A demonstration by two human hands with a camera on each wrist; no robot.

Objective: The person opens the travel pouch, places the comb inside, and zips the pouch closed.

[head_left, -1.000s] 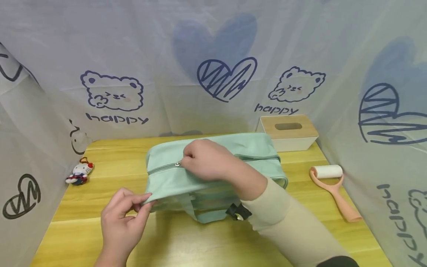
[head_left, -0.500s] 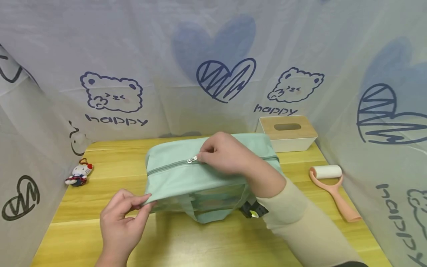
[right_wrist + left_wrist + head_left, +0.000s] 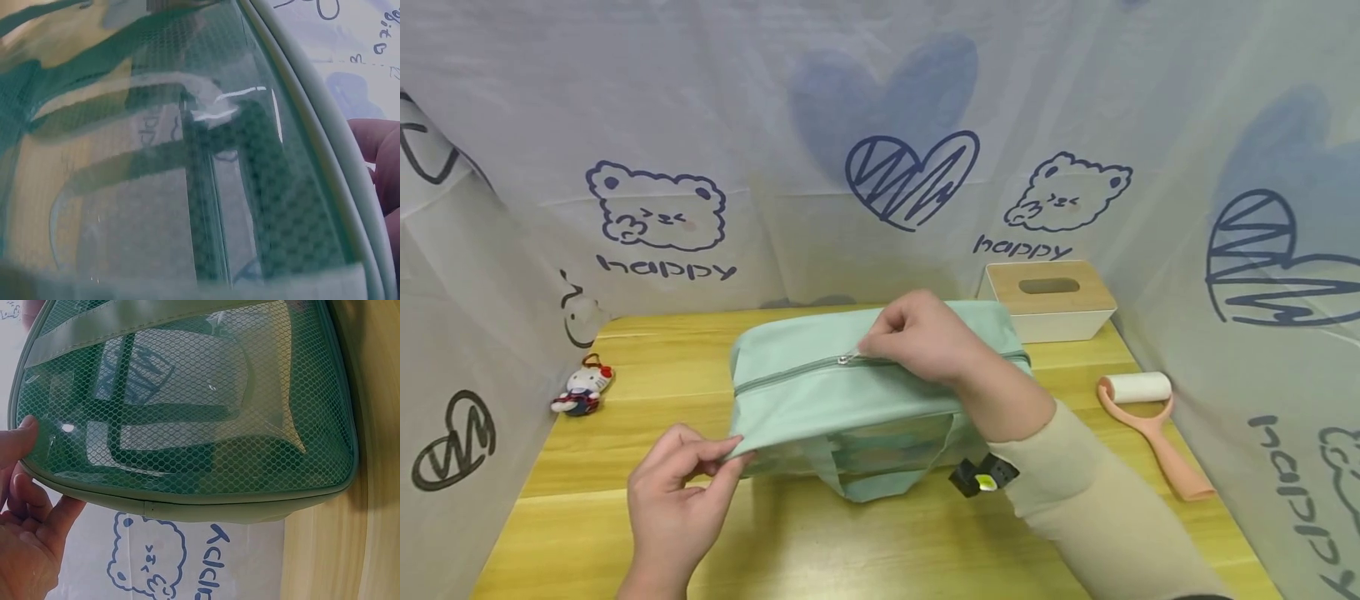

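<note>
A mint-green bag (image 3: pixel 797 400) with clear side panels and a strap handle lies across the middle of the table. My left hand (image 3: pixel 673 492) pinches its near left corner between thumb and fingers. On the top, my right hand (image 3: pixel 928 337) holds the tab of the zipper slider (image 3: pixel 843 360), about halfway along the seam. To the left of the slider the zipper runs as one joined line; my hand hides part of the track beyond it. The left wrist view shows the mesh-patterned clear end panel (image 3: pixel 187 419). In the right wrist view only parts of the fingers (image 3: pixel 381 144) appear.
A wood-topped tissue box (image 3: pixel 1052 304) stands behind the bag's right end. A peach-handled lint roller (image 3: pixel 1157 433) lies at the right edge of the wooden table (image 3: pixel 820 550). At the left edge sits a small cat plush (image 3: pixel 582 392). Printed cloth surrounds the table.
My right hand has drawn the zipper slider rightward along the bag's top, moving less in the last half second. My left hand keeps its pinch on the corner.
</note>
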